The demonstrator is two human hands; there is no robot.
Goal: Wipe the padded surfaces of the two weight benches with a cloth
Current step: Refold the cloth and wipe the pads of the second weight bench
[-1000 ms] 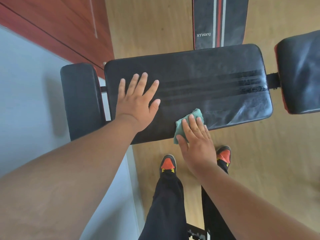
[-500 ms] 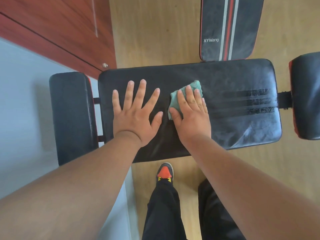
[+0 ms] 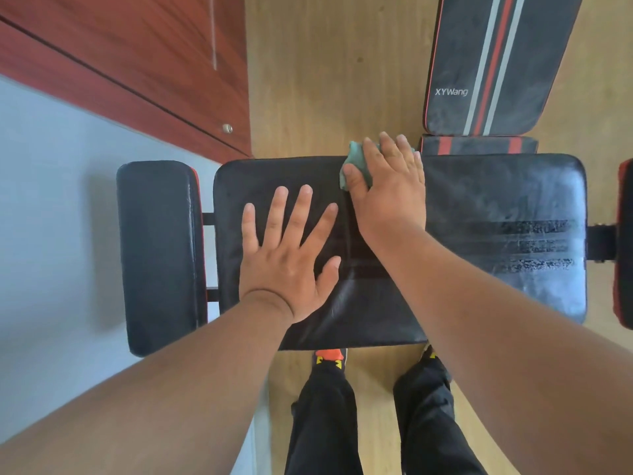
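A black padded bench (image 3: 496, 207) lies crosswise in front of me, dusty with faint stripes on its right half. Its smaller end pad (image 3: 157, 255) sits at the left, and another pad (image 3: 626, 248) shows at the right edge. My left hand (image 3: 291, 255) rests flat on the pad's left half, fingers spread. My right hand (image 3: 390, 190) presses a green cloth (image 3: 354, 162) with straight fingers against the pad's far edge. Beyond stands a second bench (image 3: 493, 63), black with red and white stripes and "XYWang" lettering.
A red-brown wooden cabinet (image 3: 137, 63) and a grey wall (image 3: 51, 234) border the left side. The floor (image 3: 325, 80) is light wood. My legs in black trousers and my orange-toed shoes (image 3: 329, 358) stand at the near edge of the bench.
My right hand has slid the cloth from the pad's near edge across to its far edge. My left hand has stayed flat on the pad.
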